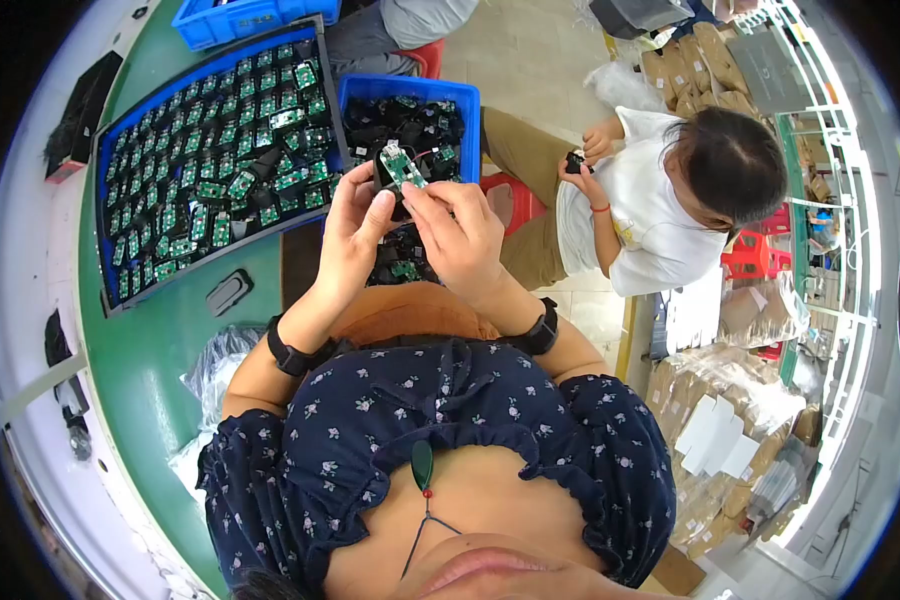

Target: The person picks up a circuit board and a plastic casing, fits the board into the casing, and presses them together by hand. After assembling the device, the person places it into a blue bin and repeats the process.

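Between my two hands is a small green circuit board (398,166) with what looks like a black housing behind it. The fingers of my left hand (348,236) close round its left side, thumb up against the lower part. On the other side, the fingertips of my right hand (461,236) pinch the board's lower right edge. Just beyond my hands stands a blue bin (410,86), filled with dark parts and some green boards. To the left, a large tray (210,57) holds rows of similar boards in black housings.
A dark oblong case (230,292) and clear plastic bags (222,365) lie on the green table (140,400). Another blue bin (232,22) is at the far left. A co-worker (660,190) at the right holds a small black part. Red stools (516,203) and wrapped cartons (715,490) stand around.
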